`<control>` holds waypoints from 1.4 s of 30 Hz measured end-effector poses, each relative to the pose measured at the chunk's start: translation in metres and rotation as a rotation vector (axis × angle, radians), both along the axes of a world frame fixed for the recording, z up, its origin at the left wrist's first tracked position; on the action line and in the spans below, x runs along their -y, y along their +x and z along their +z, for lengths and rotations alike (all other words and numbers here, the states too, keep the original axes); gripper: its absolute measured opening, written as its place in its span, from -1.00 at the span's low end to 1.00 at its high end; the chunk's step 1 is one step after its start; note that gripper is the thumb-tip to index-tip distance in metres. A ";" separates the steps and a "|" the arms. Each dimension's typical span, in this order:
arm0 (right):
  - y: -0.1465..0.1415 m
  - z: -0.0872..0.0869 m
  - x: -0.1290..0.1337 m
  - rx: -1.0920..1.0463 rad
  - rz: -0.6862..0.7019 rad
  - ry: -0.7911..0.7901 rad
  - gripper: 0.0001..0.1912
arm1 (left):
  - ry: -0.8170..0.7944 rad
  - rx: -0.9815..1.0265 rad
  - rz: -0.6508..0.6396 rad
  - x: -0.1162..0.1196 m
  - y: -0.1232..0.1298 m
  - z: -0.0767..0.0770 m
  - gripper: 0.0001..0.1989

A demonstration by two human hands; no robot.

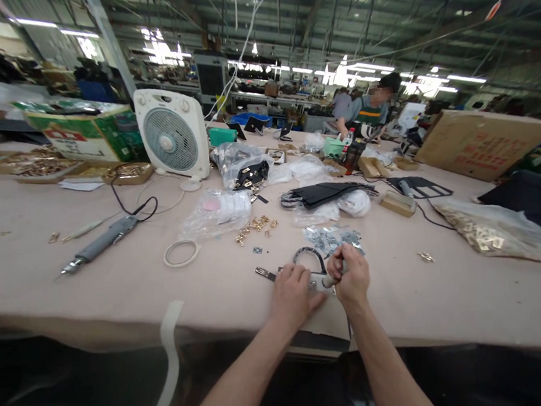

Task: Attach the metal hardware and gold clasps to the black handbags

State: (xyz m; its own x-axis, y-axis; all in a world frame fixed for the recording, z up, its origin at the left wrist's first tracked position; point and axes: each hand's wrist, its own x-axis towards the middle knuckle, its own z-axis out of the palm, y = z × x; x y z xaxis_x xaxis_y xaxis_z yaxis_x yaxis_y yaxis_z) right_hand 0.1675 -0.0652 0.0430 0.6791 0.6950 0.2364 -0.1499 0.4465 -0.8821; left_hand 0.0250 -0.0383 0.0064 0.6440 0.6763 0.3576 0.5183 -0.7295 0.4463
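A: Technique at the work piece [316, 280]?
B: Left hand [291, 293] is lying over it, bracing against the table [221, 289]. Steadiness is depending on that brace, I judge; spreading the fingers a little wider would be helping, and the thumb is sitting close to the tool's near end, so caution there.
A: And the right hand [353, 278]?
B: Working from close in. Tool [328, 281] is slanting down toward the left hand; firm, even pressure in line with its shaft would be serving better than sideways push. Slipping is the risk.
A: Grip, then.
B: Right: fingers are curling tightly round the tool, closed. Left: part open, thumb standing away from the fingers, pressing from above. Can't tell whether its fingertips are pinching anything underneath.
A: Position of the piece?
B: Under and between the hands. Dark curved loop [309, 250] is arching just beyond the left fingers; metal-ended strip [266, 273] is jutting out left of them. Silvery packets [333, 240] are lying just beyond the right fist, gold-coloured fittings [256, 228] farther off, beyond the left hand.
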 end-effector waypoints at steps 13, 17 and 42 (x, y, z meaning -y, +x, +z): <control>-0.012 -0.023 -0.013 0.155 0.093 -0.020 -0.59 | -0.113 0.102 0.008 -0.008 -0.003 -0.006 -0.63; -0.014 -0.022 -0.013 0.282 0.126 -0.056 -0.59 | -0.130 0.072 0.037 -0.009 -0.002 -0.006 -0.67; 0.085 -0.039 0.062 0.140 -0.385 -0.181 -0.46 | 0.087 0.102 0.157 -0.020 0.012 -0.046 -0.53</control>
